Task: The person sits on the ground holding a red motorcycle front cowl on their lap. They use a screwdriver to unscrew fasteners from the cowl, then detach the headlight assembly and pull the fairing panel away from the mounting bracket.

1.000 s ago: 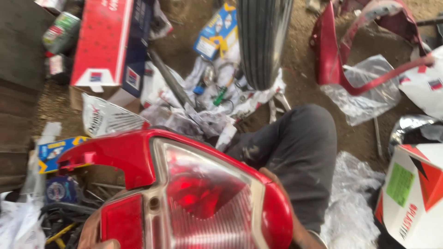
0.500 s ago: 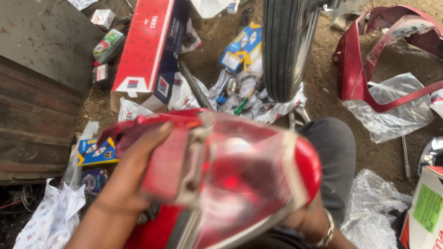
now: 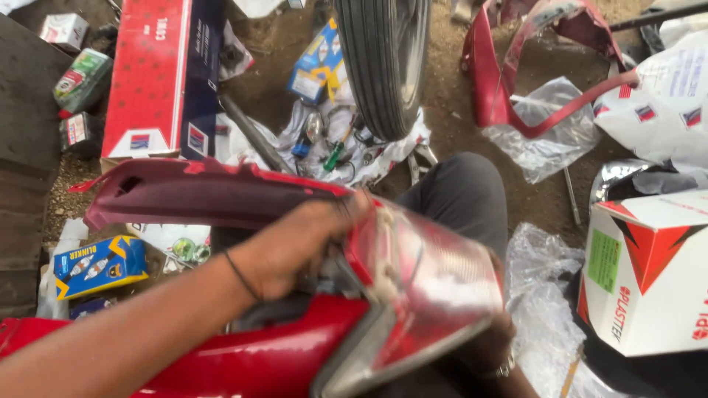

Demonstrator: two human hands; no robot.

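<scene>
I am watching my left hand closing its grip over the inner edge of a red tail lamp, a glossy, ribbed lens with a pale rim, sitting tilted in a red motorcycle tail cowl over my lap, above the dirt ground. My right hand is mostly hiding under the lamp's lower right side, so I cannot tell how its grip is set. Beyond the cowl, a black tyre is standing beside a long red box.
</scene>
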